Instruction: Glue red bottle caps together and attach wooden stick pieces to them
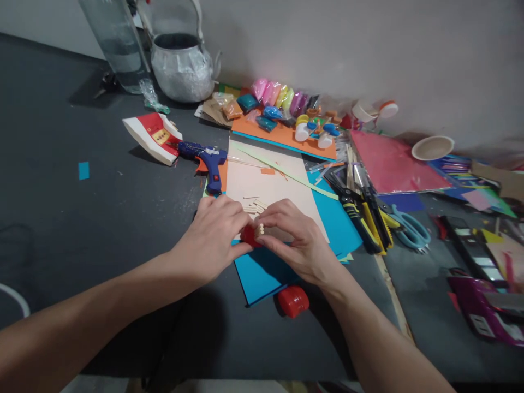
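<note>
Above the pale and blue sheets, my two hands meet around a small red piece (249, 236). My left hand (215, 232) is closed, pinching that piece from the left side. Between thumb and fingers of my right hand (297, 240) is a small stack of short wooden sticks (261, 229), their round ends towards me, close against the red piece. Whether stack and piece are joined cannot be told. Loose cut sticks (257, 206) lie on the pale sheet (268, 188) just beyond my fingers. A shiny red rounded object (293, 301) rests near my right wrist.
A blue glue gun (210, 164) lies past my left hand, its nozzle by a red-and-white carton piece (153, 136). Cutters (364, 221) and blue-handled scissors (411, 229) are on the right. Clay packets (278, 98), a metal kettle (182, 68) and a water bottle (120, 49) stand behind.
</note>
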The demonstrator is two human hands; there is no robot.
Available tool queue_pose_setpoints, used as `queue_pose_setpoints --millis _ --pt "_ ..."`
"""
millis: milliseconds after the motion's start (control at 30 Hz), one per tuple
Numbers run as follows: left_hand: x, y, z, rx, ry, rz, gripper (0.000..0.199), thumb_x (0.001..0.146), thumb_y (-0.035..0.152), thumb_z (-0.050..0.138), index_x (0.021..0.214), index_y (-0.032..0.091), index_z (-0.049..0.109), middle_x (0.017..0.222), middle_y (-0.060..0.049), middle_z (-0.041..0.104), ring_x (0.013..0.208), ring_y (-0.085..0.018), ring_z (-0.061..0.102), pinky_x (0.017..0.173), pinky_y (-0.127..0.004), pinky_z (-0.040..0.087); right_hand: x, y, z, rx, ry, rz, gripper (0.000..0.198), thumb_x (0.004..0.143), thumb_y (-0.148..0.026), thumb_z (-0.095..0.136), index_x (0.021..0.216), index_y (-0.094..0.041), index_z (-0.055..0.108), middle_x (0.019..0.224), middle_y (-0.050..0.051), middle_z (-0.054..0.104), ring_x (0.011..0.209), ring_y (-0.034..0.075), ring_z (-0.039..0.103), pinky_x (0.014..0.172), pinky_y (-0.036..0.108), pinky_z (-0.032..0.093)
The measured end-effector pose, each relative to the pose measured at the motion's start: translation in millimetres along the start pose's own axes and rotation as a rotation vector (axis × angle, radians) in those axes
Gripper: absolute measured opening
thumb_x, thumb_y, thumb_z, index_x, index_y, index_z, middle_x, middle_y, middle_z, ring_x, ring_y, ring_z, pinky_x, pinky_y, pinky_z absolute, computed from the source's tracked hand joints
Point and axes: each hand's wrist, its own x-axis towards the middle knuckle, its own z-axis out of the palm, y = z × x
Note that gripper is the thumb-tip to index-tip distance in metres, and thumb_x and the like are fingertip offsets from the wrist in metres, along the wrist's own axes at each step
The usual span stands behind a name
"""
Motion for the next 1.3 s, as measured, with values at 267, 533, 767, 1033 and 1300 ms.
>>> queue_pose_setpoints --millis 267,533,767,1033,1300 --pt "0 -1 2 -0.016 0.007 0.004 0.019 0.083 0.031 0.075 0.087 0.018 0.062 0.089 -0.001 0.062 0.095 -0.023 0.053 0.082 -0.037 0.029 -3 -1 2 -0.024 0.04 0.005 0.007 0.092 -0.021 0.064 0.099 -0.019 0.066 0.094 0.006 0.063 0.094 0.02 0.057 0.08 0.036 0.048" --pt "0 0 1 -0.007 0.0 -0.003 0.017 0.085 0.033 0.072 0.089 0.02 0.063 0.09 -0.002 0.064 0.096 -0.023 0.053 0.083 -0.038 0.029 -5 -2 6 -0.055 0.068 0.018 0.006 0.093 -0.022 0.062 0.097 -0.021 0.066 0.094 0.006 0.063 0.092 0.021 0.057 0.079 0.038 0.048" --pt "0 0 1 -0.019 -0.002 0.0 0.017 0.084 0.032 0.074 0.088 0.019 0.063 0.09 -0.002 0.064 0.096 -0.023 0.053 0.084 -0.038 0.03 -6 -2 7 -0.072 0.072 -0.008 0.005 0.093 -0.021 0.062 0.098 -0.02 0.064 0.093 0.006 0.064 0.091 0.02 0.056 0.079 0.037 0.048" --pt "-1 0 2 0.015 0.016 0.002 0.017 0.085 0.032 0.072 0.089 0.019 0.063 0.091 -0.003 0.064 0.094 -0.024 0.051 0.082 -0.038 0.03 -8 1 2 -0.07 0.066 0.023 0.021 0.09 -0.028 0.068 0.11 -0.023 0.064 0.101 0.006 0.065 0.096 0.022 0.058 0.082 0.04 0.05" --pt "0 0 1 0.008 -0.017 -0.015 0.018 0.083 0.031 0.074 0.095 0.02 0.066 0.095 -0.003 0.065 0.099 -0.025 0.051 0.086 -0.039 0.031 -15 7 -7 -0.156 -0.079 0.084 0.027 0.086 -0.033 0.072 0.109 -0.021 0.066 0.109 0.009 0.063 0.105 0.025 0.054 0.087 0.042 0.049"
